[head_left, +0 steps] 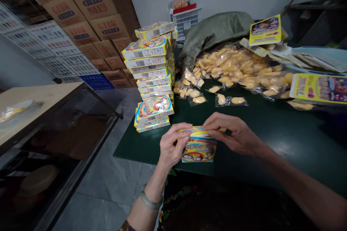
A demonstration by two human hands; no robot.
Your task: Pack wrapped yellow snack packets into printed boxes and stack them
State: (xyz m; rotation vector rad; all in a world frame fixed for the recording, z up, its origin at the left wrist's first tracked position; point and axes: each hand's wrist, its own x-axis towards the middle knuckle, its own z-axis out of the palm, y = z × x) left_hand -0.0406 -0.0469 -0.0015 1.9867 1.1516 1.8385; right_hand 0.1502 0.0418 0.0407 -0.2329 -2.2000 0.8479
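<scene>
left hand [173, 146] and right hand [233, 133]: both grips pinch the top edge of yellow box [200, 150], at near edge of tabletop [284, 140], right of stacked boxes [153, 79]. best done with light, even thumb pressure, corners square, panels uncrushed.

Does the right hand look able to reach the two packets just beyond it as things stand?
Probably yes: only tabletop shows between the right hand and the packets, though it would first have to let go of the box.
</scene>
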